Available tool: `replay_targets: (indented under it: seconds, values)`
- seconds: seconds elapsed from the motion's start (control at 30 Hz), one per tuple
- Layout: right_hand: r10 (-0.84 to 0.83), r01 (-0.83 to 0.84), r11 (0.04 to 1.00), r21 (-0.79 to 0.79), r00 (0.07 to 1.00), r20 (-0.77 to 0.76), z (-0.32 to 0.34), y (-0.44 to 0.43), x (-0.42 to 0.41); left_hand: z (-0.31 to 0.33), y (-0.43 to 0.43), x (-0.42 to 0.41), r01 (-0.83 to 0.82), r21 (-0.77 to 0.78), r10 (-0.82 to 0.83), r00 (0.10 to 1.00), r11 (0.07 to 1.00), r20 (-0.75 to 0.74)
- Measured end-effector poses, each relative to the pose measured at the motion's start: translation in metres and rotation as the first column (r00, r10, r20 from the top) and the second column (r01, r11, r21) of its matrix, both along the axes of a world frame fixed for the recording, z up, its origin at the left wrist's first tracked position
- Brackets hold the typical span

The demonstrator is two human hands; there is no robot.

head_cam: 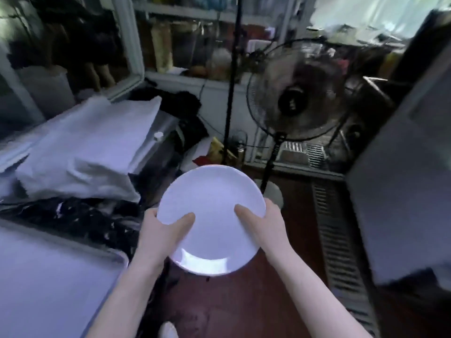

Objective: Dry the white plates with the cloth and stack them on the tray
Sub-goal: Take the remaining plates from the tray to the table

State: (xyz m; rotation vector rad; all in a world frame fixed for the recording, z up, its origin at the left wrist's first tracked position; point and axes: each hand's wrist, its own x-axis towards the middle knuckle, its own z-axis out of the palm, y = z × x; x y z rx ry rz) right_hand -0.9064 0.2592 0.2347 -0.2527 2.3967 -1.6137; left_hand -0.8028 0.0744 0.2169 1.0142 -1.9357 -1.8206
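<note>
A round white plate is held in the air over the dark red floor, face up, in the middle of the view. My left hand grips its left rim, thumb lying on the plate's face and fingers hidden underneath. My right hand grips the right rim the same way, thumb on top. A pale tray with a raised rim lies at the lower left, its visible part bare. A white cloth lies crumpled on the surface to the left, apart from the plate.
A black standing fan stands right behind the plate on a round base. A black pole rises beside it. Dark clutter lies between tray and cloth. A grey cabinet closes the right side. Glass-fronted shelves fill the back.
</note>
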Motion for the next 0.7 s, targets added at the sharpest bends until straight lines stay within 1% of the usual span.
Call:
replay_targets:
  seconds: [0.07,0.13,0.23,0.3,0.37,0.47,0.6,0.7]
  values:
    - [-0.144,0.144,0.99,0.008,0.99,-0.004,0.005,0.076,-0.006,0.003,0.061,-0.035,0.168,-0.031,-0.168,0.986,0.985,0.012]
    - [-0.299,0.299,0.954,-0.02,0.954,0.001,0.007,0.15,-0.003,0.005,0.124,-0.066,0.329,-0.028,-0.328,0.944,0.944,0.032]
    - [-0.542,0.542,0.837,-0.074,0.84,0.027,0.003,0.255,0.015,0.009,0.223,-0.104,0.544,-0.007,-0.543,0.838,0.839,0.041]
    - [-0.674,0.675,0.733,-0.086,0.737,0.047,0.001,0.321,0.036,0.014,0.294,-0.12,0.672,-0.011,-0.671,0.74,0.74,0.039]
    - [-0.787,0.787,0.612,-0.076,0.616,0.041,0.0,0.38,0.059,0.017,0.362,-0.129,0.779,-0.027,-0.778,0.627,0.627,0.04]
    - [-0.9,0.901,0.431,-0.043,0.433,0.043,-0.002,0.459,0.096,0.012,0.465,-0.136,0.905,-0.026,-0.904,0.425,0.424,0.049]
    - [-0.982,0.983,0.174,-0.057,0.178,0.067,-0.001,0.554,0.144,0.002,0.602,-0.135,0.984,-0.011,-0.984,0.178,0.178,0.029]
    - [-0.998,0.999,0.023,-0.042,0.025,0.063,0.002,0.622,0.168,-0.007,0.699,-0.13,0.998,0.011,-0.997,0.067,0.068,0.045]
